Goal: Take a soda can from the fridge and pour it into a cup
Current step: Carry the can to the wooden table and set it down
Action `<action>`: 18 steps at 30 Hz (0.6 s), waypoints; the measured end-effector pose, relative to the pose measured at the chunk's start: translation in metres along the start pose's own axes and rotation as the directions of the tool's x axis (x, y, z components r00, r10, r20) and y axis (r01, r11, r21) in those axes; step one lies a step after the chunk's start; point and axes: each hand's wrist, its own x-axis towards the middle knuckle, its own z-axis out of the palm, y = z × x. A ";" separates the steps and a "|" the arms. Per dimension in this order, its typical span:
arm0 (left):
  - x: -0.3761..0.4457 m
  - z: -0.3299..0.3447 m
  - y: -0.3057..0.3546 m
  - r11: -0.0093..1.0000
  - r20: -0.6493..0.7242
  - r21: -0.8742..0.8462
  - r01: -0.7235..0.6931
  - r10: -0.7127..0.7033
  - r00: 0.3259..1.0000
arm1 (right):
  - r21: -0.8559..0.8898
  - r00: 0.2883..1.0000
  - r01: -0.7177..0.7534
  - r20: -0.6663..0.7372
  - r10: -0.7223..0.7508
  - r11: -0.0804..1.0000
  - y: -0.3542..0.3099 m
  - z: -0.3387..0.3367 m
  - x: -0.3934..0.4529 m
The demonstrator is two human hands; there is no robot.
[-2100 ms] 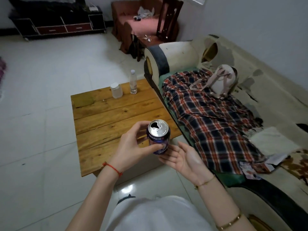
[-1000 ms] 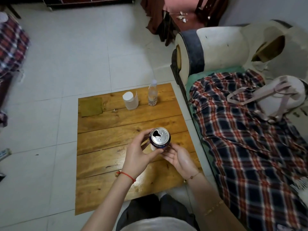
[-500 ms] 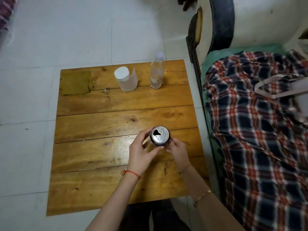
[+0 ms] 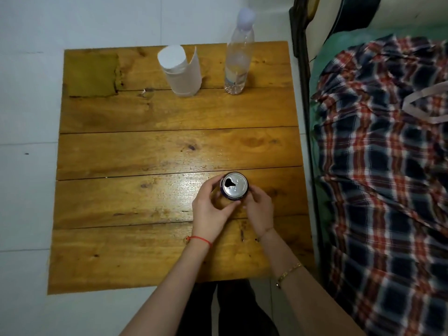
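An opened purple soda can (image 4: 234, 186) stands upright over the wooden table (image 4: 150, 151), its silver top showing a dark pour hole. My left hand (image 4: 211, 209) grips its left side with thumb and fingers curled round it. My right hand (image 4: 259, 207) holds the can's right side. Whether the can's base touches the wood is hidden by my hands. At the table's far edge stands a stack of translucent plastic cups (image 4: 180, 70), upside down, its white base on top.
A clear water bottle (image 4: 238, 54) stands to the right of the cups. A dull green patch (image 4: 91, 75) marks the table's far left corner. A sofa with a plaid cloth (image 4: 383, 166) runs close along the table's right edge. White tiled floor lies to the left.
The can has come down from chest height to the table as my view tipped downward and closer. My right hand moved from beneath the can to its right side.
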 end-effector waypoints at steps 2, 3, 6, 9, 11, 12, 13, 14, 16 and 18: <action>-0.001 0.001 -0.005 1.000 -0.001 0.019 -0.005 0.005 1.000 | -0.008 1.000 0.001 0.012 -0.001 1.000 0.005 0.002 0.001; -0.001 0.002 -0.007 1.000 0.002 0.025 -0.002 0.002 1.000 | -0.009 1.000 0.001 0.014 0.000 1.000 0.007 0.002 0.001; -0.002 0.003 -0.009 0.998 0.011 0.055 -0.003 0.003 1.000 | -0.007 0.999 -0.012 0.032 0.012 1.000 0.014 0.002 0.001; -0.005 0.005 -0.011 0.998 0.002 0.064 -0.007 0.007 1.000 | 0.026 0.998 -0.011 0.056 0.009 1.000 0.016 0.001 -0.001; -0.007 0.005 -0.011 0.997 0.008 0.080 -0.005 0.005 1.000 | 0.039 0.997 -0.001 0.077 -0.002 0.999 0.007 -0.003 -0.006; -0.008 0.004 -0.011 0.996 0.019 0.090 -0.004 0.002 1.000 | 0.038 0.996 0.007 0.086 -0.011 0.999 0.003 -0.005 -0.009; -0.009 0.004 -0.011 0.995 0.034 0.104 0.001 -0.004 0.999 | 0.028 0.995 0.015 0.095 -0.018 0.999 -0.001 -0.009 -0.013; -0.010 0.003 -0.010 0.992 0.049 0.124 0.011 -0.017 0.999 | 0.008 0.995 0.017 0.097 -0.018 1.000 -0.004 -0.012 -0.017; -0.014 -0.002 -0.004 0.985 0.068 0.169 0.028 -0.040 0.997 | -0.041 0.994 0.047 0.105 -0.043 0.998 -0.008 -0.021 -0.025; -0.020 -0.012 0.001 0.973 0.088 0.228 0.020 -0.041 0.995 | -0.121 0.989 0.107 0.116 -0.093 0.987 -0.012 -0.029 -0.034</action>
